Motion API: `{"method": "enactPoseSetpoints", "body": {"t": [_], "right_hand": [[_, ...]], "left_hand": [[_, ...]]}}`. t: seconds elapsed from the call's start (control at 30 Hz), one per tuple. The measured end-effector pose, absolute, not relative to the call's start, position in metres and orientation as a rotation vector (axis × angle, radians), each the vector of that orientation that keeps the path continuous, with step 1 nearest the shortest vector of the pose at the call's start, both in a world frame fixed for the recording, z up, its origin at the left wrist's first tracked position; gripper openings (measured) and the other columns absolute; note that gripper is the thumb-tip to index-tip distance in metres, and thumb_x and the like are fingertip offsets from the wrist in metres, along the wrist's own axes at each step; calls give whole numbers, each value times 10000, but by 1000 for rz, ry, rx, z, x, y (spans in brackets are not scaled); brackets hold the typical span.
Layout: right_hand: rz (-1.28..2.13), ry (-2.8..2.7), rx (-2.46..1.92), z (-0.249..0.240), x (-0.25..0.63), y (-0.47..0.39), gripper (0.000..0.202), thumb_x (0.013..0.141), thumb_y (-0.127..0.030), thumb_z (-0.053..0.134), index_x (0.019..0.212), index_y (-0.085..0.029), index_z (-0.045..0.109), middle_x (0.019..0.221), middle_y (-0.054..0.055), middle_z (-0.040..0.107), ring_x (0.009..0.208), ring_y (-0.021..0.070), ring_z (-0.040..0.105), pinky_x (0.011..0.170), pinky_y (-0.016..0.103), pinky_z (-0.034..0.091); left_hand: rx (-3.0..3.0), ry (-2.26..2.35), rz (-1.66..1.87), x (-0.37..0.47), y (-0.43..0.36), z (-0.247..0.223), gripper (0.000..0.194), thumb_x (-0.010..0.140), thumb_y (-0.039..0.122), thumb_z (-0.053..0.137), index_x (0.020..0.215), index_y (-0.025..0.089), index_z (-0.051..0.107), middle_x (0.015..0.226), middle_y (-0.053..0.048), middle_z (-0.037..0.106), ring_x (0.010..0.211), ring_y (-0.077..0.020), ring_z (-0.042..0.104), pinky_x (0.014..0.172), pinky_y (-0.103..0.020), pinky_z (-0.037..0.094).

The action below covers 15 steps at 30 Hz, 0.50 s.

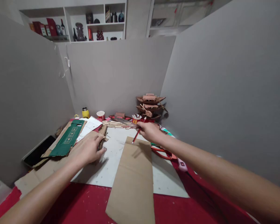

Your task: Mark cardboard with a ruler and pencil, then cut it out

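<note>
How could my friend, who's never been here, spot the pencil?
Start with the big white board, then find the long, plain brown cardboard lying partly on it. By the cardboard's far end is the right hand, holding the pencil. It's dark red and held at a slant, while the pale sticks beyond lie down.

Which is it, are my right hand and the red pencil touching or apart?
Touching: the head view shows the right hand gripping the red pencil, its ends sticking out past the grip.

Red pencil (136, 135), tilted, in right hand (150, 130)
</note>
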State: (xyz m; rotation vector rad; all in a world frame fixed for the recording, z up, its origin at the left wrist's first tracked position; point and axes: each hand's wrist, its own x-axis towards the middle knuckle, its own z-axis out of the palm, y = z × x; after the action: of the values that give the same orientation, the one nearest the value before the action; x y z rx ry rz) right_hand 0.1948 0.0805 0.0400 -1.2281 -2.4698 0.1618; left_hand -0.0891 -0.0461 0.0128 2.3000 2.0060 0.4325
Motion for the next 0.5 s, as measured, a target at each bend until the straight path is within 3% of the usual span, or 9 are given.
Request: {"method": "enactPoseSetpoints", "body": {"t": [0.07, 0.13, 0.3, 0.5], "right_hand": [[232, -2454, -1277, 21, 210, 56, 140, 900, -113, 509, 873, -180, 629, 862, 44, 676, 805, 165, 625, 741, 282, 472], [320, -2467, -1317, -1, 222, 33, 173, 793, -33, 525, 776, -179, 617, 782, 45, 686, 741, 178, 630, 674, 261, 444], [407, -2386, -1392, -36, 234, -6, 151, 814, -101, 486, 853, -174, 612, 870, 96, 705, 831, 234, 647, 708, 290, 423], [540, -2338, -1358, -36, 228, -23, 147, 851, -176, 455, 872, -193, 599, 881, 90, 703, 830, 232, 640, 722, 295, 424]], "left_hand": [[2267, 1956, 442, -70, -67, -5, 611, 909, 442, 495, 1430, 134, 416, 1465, -171, 461, 1343, -279, 437, 1091, -406, 372], [2245, 1893, 414, -50, -88, -22, 666, 899, 453, 516, 1454, 106, 391, 1506, -192, 402, 1388, -280, 385, 1111, -401, 361], [2176, 1619, 339, -12, -125, -46, 766, 876, 458, 550, 1511, 115, 294, 1597, -200, 162, 1467, -290, 194, 1173, -443, 250], [2178, 1620, 207, -2, -144, -47, 733, 879, 393, 533, 1516, 124, 290, 1611, -182, 102, 1476, -312, 138, 1187, -480, 202]]}}
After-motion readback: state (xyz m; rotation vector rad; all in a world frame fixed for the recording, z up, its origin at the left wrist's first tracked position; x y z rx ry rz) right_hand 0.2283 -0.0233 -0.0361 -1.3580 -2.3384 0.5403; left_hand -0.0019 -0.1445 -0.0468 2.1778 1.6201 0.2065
